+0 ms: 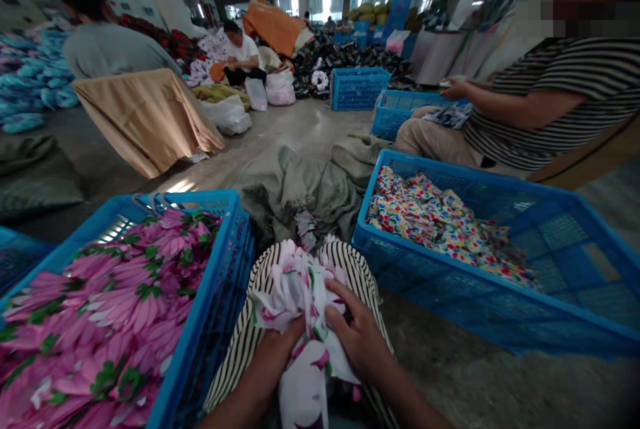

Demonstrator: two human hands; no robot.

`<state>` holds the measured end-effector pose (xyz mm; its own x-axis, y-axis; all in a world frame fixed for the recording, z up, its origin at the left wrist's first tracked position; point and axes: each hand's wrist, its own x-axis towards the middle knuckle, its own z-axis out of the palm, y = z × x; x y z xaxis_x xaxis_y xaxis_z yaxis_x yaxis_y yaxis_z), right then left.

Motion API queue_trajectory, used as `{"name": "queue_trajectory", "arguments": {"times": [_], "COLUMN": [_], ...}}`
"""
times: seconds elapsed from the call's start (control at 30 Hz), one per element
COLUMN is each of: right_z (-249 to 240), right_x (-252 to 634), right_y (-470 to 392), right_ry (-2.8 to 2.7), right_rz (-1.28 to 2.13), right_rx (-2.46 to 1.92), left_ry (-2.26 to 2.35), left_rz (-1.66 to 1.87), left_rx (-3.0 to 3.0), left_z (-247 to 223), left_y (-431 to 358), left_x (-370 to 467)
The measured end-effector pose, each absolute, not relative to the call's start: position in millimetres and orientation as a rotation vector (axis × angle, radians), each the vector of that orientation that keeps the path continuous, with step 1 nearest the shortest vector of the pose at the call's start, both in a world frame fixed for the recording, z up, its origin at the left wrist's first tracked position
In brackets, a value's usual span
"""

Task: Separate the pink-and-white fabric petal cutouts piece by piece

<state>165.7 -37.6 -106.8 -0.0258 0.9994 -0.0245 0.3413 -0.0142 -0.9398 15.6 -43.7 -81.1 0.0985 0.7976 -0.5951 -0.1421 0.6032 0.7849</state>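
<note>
Over my striped lap lies a bunched piece of white fabric (303, 382) with pink and green print. My left hand (280, 352) grips it from the left, thumb on top and the other fingers hidden under the cloth. From the right, my right hand (357, 329) pinches the same fabric between thumb and fingers. Gathered folds stick up between the two hands, and a longer length hangs down toward me. To my left stands a blue crate (235, 215) full of pink and green printed fabric pieces (135, 282). On my right, another blue crate (480, 179) holds multicoloured printed fabric pieces (440, 215).
Grey-green sacks (305, 182) lie on the floor before my knees. A person in a striped shirt (560, 95) sits at the right beyond the crate. Another sits on a cloth-draped chair (145, 115) at the left. Further blue crates (357, 89) and fabric heaps stand behind.
</note>
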Motion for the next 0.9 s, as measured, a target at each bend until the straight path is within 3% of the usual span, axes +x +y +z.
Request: {"name": "queue_trajectory", "arguments": {"times": [0.17, 0.4, 0.6, 0.9], "right_z": [-107, -113, -108, -114], "right_x": [159, 152, 179, 195], "right_y": [-61, -62, -59, -45], "right_ry": [-1.718, -1.944, -1.793, -1.335], "right_rz": [0.986, 0.934, 0.885, 1.035], "right_rx": [-1.558, -1.633, -1.447, -1.505], "left_ry": [1.546, 1.360, 1.127, 1.168], "left_rz": [0.581, 0.287, 0.667, 1.229], "left_rx": [1.097, 1.507, 1.300, 0.159], "left_z": [-84, -83, -69, -118], "left_y": [-70, -55, -36, -25], "left_x": [-16, -32, -62, -69]}}
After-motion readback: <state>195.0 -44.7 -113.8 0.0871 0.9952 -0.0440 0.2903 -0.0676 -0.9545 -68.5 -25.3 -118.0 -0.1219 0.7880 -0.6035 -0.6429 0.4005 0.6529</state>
